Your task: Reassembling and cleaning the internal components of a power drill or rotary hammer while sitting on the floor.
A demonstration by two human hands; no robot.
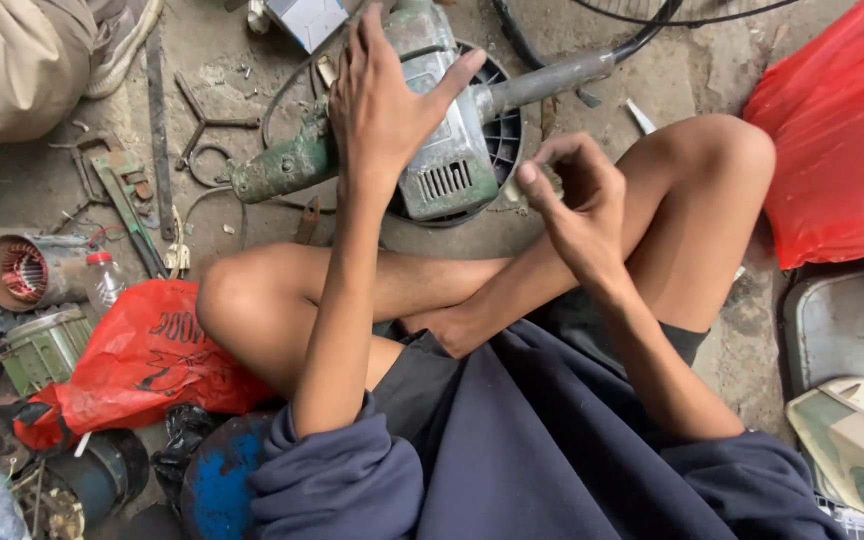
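Observation:
I sit cross-legged on a concrete floor. My left hand [384,100] rests flat, fingers spread, on the top of a large old grey and green power drill [447,165] that lies on the floor in front of my knees. Its side handle [552,80] sticks out to the right. My right hand [572,195] is held just right of the drill, fingers curled around a small pale object [550,180] that is mostly hidden.
A dark round fan guard [505,140] lies under the drill. Red plastic bags lie at left [142,360] and upper right [842,130]. Scrap metal, a motor stator [22,272], a small bottle [104,280] and a pipe wrench [122,200] crowd the left. Pale appliance casings [852,400] sit at right.

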